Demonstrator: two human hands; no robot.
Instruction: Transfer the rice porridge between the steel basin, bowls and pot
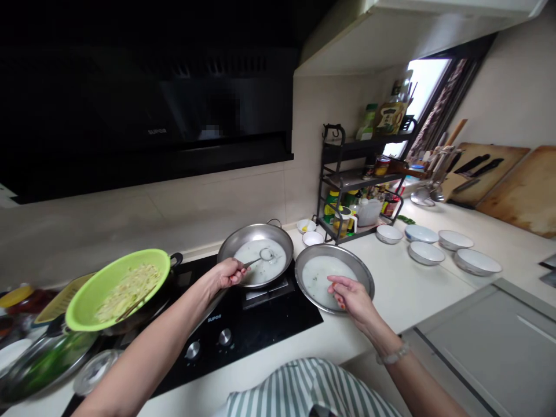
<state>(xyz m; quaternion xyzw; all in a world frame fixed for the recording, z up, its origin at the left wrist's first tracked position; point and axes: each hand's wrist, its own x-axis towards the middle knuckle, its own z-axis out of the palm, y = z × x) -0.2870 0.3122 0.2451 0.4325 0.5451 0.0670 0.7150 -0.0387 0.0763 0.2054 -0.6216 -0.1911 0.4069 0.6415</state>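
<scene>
My left hand [231, 273] is closed around the handle of a metal ladle [266, 254]. The ladle's bowl dips into the whitish liquid in a steel wok [230, 240] on the cooktop. Above a steel basin [367, 272] to the right, my right hand [350, 295] hovers with its index finger stretched and the other fingers loosely bent. I see nothing held in it. The basin stands on the counter beside the cooktop and contains similar whitish liquid with small dark bits.
A green colander [82, 304] of pale shreds and chopsticks sits at left, near a glass lid [47, 365]. Two small bowls [313, 238] stand behind the basin. A black spice rack [341, 179] and several white bowls [425, 253] occupy the right counter.
</scene>
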